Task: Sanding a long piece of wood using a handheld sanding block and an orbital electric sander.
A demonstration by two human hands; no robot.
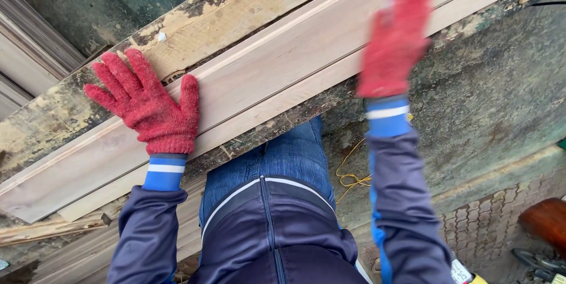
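A long pale grooved wooden board [277,66] lies slantwise on a worn bench [53,119] with flaking paint. My left hand [147,104], in a red knit glove with a blue cuff, lies flat on the board's lower left part with its fingers spread. In the same kind of glove, my right hand [398,39] rests on the board further up to the right; it is blurred, and I cannot make out its fingers. Neither hand grips anything that I can see. My blue sleeves and jeans fill the bottom middle.
A second weathered plank [236,7] lies beyond the board. A thin strip of wood [53,228] sticks out at lower left. On the rough ground lie a yellow cord [348,175], a paved strip [489,219] and a reddish-brown object [545,219].
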